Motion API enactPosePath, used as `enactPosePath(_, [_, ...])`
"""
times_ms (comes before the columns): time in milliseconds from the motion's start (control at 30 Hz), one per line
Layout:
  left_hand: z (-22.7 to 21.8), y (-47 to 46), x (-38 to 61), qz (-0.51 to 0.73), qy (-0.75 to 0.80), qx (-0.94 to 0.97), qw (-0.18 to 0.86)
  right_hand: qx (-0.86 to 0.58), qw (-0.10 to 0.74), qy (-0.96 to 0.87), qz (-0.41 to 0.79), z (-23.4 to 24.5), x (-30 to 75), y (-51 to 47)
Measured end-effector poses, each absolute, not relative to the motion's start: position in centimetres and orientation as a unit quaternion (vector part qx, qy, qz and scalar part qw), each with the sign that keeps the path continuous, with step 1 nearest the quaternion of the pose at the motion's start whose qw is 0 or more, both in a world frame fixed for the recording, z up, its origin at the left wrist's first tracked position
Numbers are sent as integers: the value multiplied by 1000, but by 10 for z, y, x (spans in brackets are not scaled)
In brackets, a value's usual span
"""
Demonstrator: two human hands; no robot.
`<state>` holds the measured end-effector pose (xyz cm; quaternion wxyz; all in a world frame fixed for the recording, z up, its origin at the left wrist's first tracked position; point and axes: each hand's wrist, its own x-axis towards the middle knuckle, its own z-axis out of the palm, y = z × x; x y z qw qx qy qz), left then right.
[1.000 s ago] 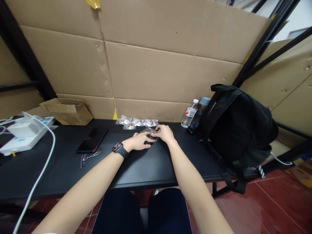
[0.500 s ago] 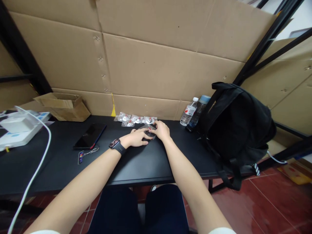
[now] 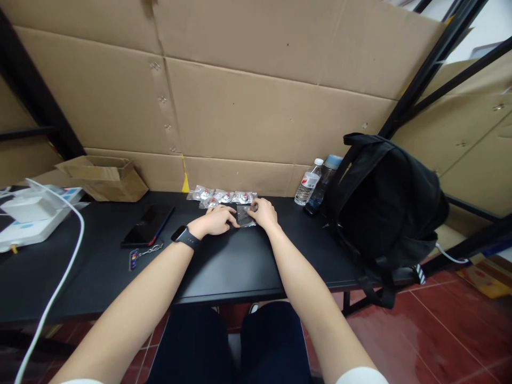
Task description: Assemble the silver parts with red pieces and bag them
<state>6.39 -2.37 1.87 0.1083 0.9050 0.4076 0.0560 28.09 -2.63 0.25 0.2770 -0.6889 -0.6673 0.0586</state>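
A small clear plastic bag lies on the black tabletop between my hands. My right hand pinches its right side, and a bit of red shows by the fingertips. What is inside the bag cannot be made out. Just left of the bag, my left hand has its fingers apart, the fingertips close to the bag's left edge. Behind the hands, several small clear packets with silvery and red contents lie in a loose group against the cardboard.
On the left are a phone, a keychain, a power strip with a white cable and an open cardboard box. To the right stand a water bottle, a blue-capped bottle and a black backpack.
My left hand has drawn back to the left, off the plastic bag, uncovering more of it. My right hand stays at the bag's right side.
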Motion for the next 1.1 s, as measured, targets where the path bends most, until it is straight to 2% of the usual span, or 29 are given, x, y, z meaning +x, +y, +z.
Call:
enactPosePath(167, [13, -17, 60, 94, 394, 908, 108, -624, 341, -698, 81, -6, 292, -16])
enactPosePath(367, [-6, 4, 58, 263, 306, 908, 114, -509, 411, -702, 283, -9, 317, -7])
enactPosePath(533, [-23, 13, 59, 295, 365, 879, 81, -523, 371, -738, 210, -10, 324, -7])
enactPosePath(1100, [-4, 6, 56, 268, 407, 870, 75, -511, 327, -774, 183, -4, 315, -13])
